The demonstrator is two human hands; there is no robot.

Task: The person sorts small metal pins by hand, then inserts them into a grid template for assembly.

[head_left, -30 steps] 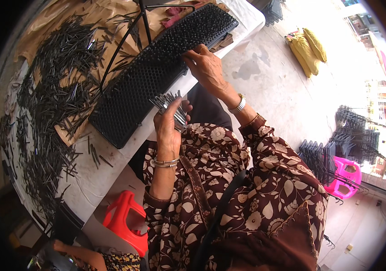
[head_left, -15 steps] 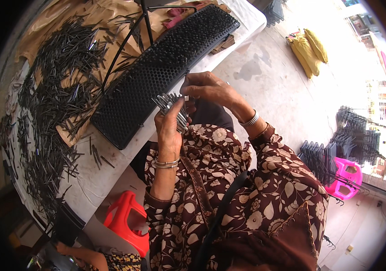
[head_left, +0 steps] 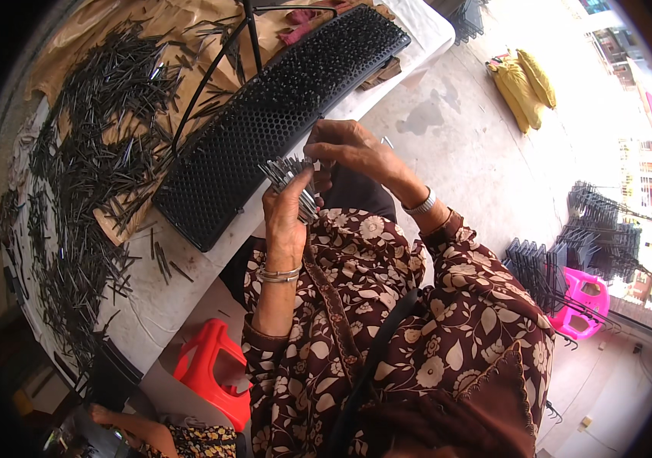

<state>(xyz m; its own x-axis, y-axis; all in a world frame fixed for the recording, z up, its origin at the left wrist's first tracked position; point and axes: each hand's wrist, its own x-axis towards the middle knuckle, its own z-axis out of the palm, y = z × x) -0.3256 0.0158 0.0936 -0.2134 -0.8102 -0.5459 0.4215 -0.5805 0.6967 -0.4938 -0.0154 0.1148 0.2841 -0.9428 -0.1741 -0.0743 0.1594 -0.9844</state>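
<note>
The fingers (head_left: 296,185) of the left hand (head_left: 285,221) squeeze a bunch of thin sticks (head_left: 278,172). The right hand (head_left: 353,145) has its fingers bent close to the top of that bunch; I can't tell if they grip a stick. Just past the fingers sits a long black tray (head_left: 211,183) full of little holes. Up beyond the right hand, bits poke from the holes; by the left hand, they look open. Left of the fingers, a dark pile (head_left: 97,91) of sticks lies on the table (head_left: 146,309). Far to their right lie yellow sacks (head_left: 515,90).

Daylight, seemingly from the right, bleaches the floor (head_left: 486,183) with glare, while the curved fisheye rim sinks black.
</note>
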